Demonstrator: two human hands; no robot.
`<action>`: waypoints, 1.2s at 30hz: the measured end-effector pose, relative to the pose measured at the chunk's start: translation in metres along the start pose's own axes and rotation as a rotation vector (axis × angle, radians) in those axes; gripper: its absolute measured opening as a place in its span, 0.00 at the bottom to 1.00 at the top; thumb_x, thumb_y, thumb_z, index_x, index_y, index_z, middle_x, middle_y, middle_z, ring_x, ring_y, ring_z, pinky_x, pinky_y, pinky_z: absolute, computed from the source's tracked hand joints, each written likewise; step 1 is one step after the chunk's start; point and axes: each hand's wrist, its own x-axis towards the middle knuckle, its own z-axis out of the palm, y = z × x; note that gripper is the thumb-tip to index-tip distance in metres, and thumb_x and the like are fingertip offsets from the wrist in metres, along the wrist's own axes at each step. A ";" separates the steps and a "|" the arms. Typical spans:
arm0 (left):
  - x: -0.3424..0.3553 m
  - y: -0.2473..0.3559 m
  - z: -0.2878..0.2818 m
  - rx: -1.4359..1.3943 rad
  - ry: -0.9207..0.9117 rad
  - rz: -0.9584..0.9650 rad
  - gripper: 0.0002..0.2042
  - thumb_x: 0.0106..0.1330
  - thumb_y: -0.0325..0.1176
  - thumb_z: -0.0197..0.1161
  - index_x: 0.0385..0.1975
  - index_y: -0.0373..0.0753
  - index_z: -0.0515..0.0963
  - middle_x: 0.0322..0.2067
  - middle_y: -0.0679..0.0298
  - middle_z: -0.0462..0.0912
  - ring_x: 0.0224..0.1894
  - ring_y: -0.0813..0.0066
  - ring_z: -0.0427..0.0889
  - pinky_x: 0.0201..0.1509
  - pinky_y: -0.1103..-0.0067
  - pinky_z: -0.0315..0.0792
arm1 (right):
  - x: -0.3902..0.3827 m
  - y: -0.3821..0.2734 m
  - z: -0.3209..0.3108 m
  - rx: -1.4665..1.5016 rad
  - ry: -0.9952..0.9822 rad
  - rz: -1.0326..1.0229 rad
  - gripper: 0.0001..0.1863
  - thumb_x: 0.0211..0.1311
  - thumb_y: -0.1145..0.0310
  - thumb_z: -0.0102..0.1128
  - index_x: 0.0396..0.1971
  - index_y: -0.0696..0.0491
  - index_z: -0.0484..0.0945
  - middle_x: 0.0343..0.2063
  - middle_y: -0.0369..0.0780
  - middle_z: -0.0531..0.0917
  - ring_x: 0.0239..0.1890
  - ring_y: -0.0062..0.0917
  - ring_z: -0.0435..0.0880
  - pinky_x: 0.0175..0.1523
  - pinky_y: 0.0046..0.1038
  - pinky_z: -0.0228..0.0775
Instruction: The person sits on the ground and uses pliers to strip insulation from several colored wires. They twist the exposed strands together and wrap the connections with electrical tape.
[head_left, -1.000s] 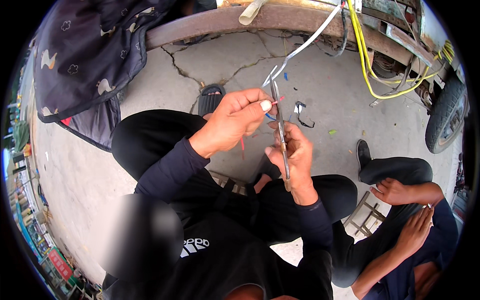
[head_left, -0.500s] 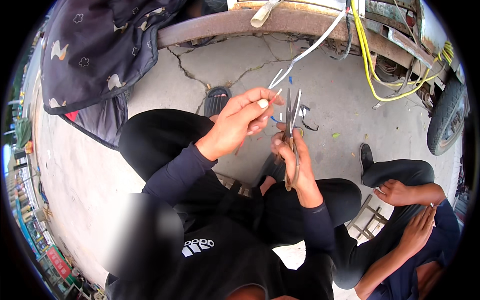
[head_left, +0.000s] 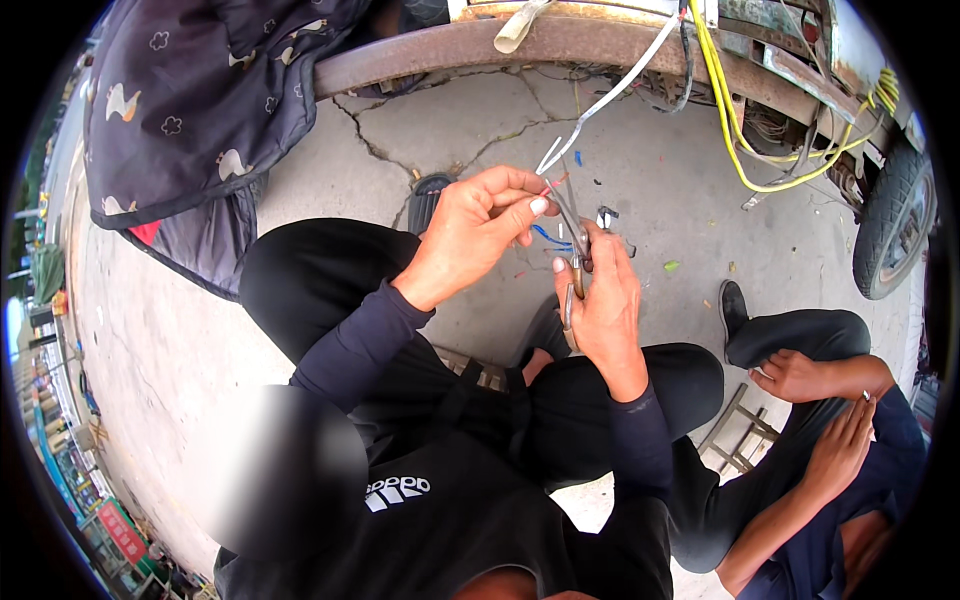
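My left hand [head_left: 480, 230] pinches a thin red wire [head_left: 557, 184] between thumb and fingers, its end poking out past the fingertips. My right hand [head_left: 606, 300] grips a pair of scissors [head_left: 574, 226] by the handles. The scissor blades point up and lean left, crossing right beside the red wire at my left fingertips; whether they touch it I cannot tell. A white cable [head_left: 628, 82] comes down from the metal frame, and its split white ends [head_left: 548, 155] reach just above my left hand. A blue wire [head_left: 552, 238] shows between my hands.
Beyond my hands runs a rusty metal beam [head_left: 420, 68], with looped yellow cable [head_left: 735, 140] hanging at right near a wheel [head_left: 893, 222]. Wire scraps [head_left: 607, 216] lie on the cracked concrete [head_left: 690, 190]. A seated person [head_left: 830, 450] is close on my right; a quilted cover [head_left: 200, 110] hangs at left.
The scissors have swung left, from upright with blades parted to leaning against the wire area at my left fingertips. My right hand has turned; my left hand has barely shifted.
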 end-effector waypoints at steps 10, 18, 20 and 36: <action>0.001 -0.019 0.006 0.267 0.074 0.139 0.05 0.65 0.26 0.63 0.37 0.31 0.81 0.28 0.63 0.86 0.26 0.85 0.79 0.30 0.83 0.74 | 0.002 0.002 -0.004 -0.240 0.062 -0.118 0.29 0.48 0.72 0.68 0.53 0.56 0.71 0.35 0.45 0.75 0.40 0.43 0.77 0.40 0.41 0.73; 0.002 -0.015 0.008 0.429 0.061 0.137 0.04 0.65 0.20 0.62 0.37 0.28 0.79 0.34 0.64 0.85 0.29 0.86 0.76 0.32 0.85 0.73 | 0.004 0.004 -0.005 -0.134 -0.003 -0.063 0.24 0.50 0.72 0.66 0.49 0.56 0.72 0.34 0.46 0.75 0.38 0.45 0.78 0.38 0.42 0.72; 0.004 -0.019 0.010 0.403 0.090 0.188 0.04 0.64 0.24 0.64 0.35 0.30 0.79 0.27 0.61 0.85 0.26 0.83 0.80 0.30 0.84 0.74 | 0.004 0.005 -0.005 -0.118 -0.029 -0.027 0.23 0.50 0.72 0.65 0.48 0.56 0.72 0.34 0.47 0.75 0.37 0.45 0.78 0.38 0.42 0.72; 0.012 -0.027 0.011 0.587 0.050 0.366 0.05 0.65 0.26 0.63 0.35 0.32 0.79 0.20 0.59 0.78 0.20 0.79 0.71 0.25 0.79 0.67 | 0.008 0.035 0.001 -0.071 -0.025 -0.073 0.23 0.42 0.77 0.65 0.43 0.56 0.71 0.32 0.46 0.74 0.33 0.45 0.78 0.32 0.41 0.71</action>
